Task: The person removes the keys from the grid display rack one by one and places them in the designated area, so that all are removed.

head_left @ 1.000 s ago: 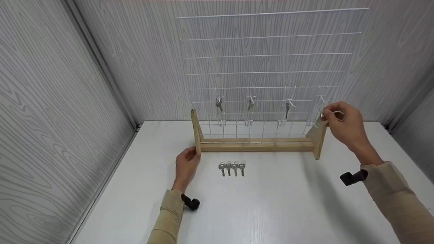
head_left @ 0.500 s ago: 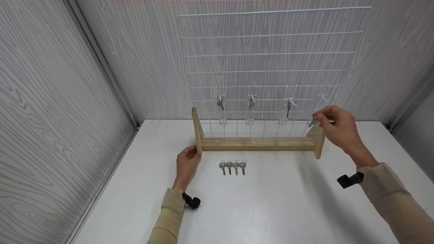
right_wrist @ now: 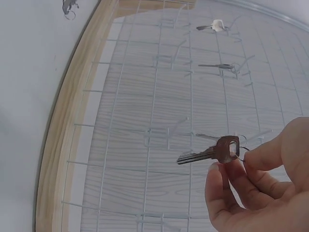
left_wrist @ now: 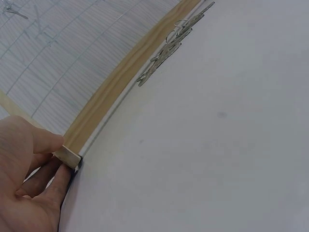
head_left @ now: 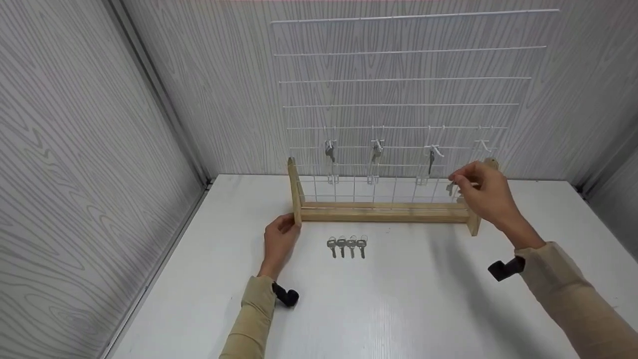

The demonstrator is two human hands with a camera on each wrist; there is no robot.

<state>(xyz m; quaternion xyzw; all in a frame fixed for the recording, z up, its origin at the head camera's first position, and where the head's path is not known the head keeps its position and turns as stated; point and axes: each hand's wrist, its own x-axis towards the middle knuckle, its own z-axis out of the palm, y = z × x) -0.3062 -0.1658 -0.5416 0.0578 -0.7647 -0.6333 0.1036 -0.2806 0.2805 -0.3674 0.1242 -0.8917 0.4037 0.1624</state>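
My right hand (head_left: 481, 192) pinches a key (right_wrist: 219, 151) by its small ring, in front of the right part of a white wire grid (head_left: 394, 105). The key's blade points left in the right wrist view. My left hand (head_left: 280, 242) grips the lower front corner of the left side piece (head_left: 295, 192) of the grid's wooden stand (head_left: 384, 215), thumb on one side and fingers on the other. Three keys hang from the upper row of hooks, among them a left key (head_left: 330, 151), a middle key (head_left: 377, 151) and a third key (head_left: 431, 162). The rightmost upper hook (head_left: 482, 145) carries no key.
Several keys with rings (head_left: 347, 246) lie in a row on the white table (head_left: 349, 309), in front of the stand. Below the hanging keys is a lower row of hooks (head_left: 373, 179). Wood-grain panels (head_left: 199, 60) stand behind and at both sides.
My right hand has moved left and slightly down with the key, from beside the stand's right side piece to in front of the grid. My left hand keeps its grip on the stand.
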